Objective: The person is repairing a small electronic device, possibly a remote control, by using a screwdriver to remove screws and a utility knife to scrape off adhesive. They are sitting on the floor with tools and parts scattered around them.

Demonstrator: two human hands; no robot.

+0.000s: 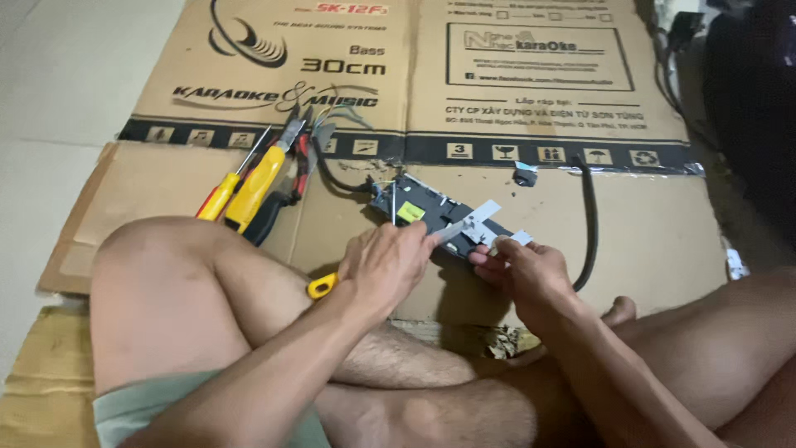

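A dark electronic module with a yellow sticker and a grey metal bracket lies on the cardboard sheet in front of my crossed legs. My left hand grips a screwdriver; its yellow handle end sticks out behind the palm and the shaft points at the bracket. My right hand pinches the near right end of the module and bracket. A black cable curves from behind my right hand up toward the fold in the cardboard.
Left of the module lie a red-and-yellow screwdriver, a bigger yellow-handled one and red-and-black pliers. Thin wires run off the module's far end. A small black part sits by the fold. Dark gear stands far right.
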